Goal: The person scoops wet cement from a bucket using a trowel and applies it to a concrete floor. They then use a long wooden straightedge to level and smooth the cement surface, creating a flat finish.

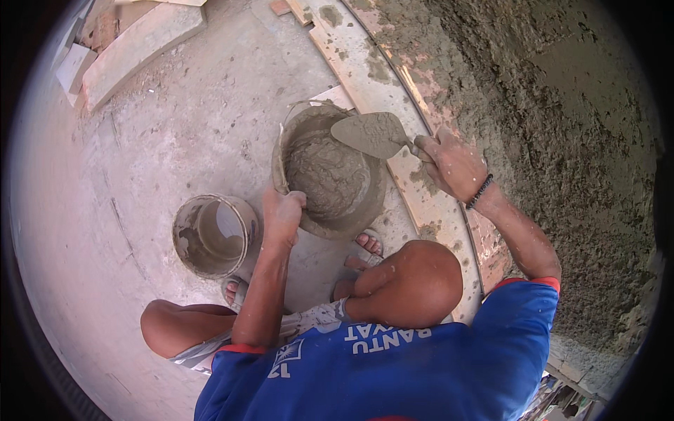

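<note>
My left hand (283, 212) is closed on the near left rim of a mortar bucket (375, 203), which is tilted and holds wet grey mortar (326, 172). In my right hand (453, 163) is the handle of a pointing trowel (371, 135). Its mortar-smeared blade reaches over the bucket's right rim, and a thin layer of mortar coats it. Most of the handle is hidden by my fingers.
A smaller bucket (249, 219) with some liquid stands left of my left forearm. Wooden boards (414, 186) run along the right, edging a rough mortar-covered surface (562, 161). Pale slabs (144, 45) lie at the far left. My feet are close below the mortar bucket.
</note>
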A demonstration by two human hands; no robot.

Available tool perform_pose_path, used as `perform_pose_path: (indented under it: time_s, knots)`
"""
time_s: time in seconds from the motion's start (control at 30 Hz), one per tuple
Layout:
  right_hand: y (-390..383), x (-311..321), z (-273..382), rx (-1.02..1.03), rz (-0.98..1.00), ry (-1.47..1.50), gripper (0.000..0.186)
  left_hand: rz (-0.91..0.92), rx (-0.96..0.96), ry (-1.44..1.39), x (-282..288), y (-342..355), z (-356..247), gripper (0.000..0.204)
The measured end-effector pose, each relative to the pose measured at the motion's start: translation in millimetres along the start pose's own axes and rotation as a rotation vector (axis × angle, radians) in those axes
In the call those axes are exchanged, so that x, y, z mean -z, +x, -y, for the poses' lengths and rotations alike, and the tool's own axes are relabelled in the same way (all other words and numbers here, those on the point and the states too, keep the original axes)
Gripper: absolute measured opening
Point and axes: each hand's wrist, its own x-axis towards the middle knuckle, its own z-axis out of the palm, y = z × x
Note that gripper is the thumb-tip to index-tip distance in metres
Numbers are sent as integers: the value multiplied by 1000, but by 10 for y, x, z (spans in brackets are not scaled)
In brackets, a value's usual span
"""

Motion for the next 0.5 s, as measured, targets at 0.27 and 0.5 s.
perform_pose_path:
  time_s: [0.27,0.5]
  knots:
    - [82,-1170,554,65,232,216,35,4,-46,-115,83,-12,124,61]
    - [12,-1106,617,9,194,495,36,-19,-15,-170,146,-10,73,59]
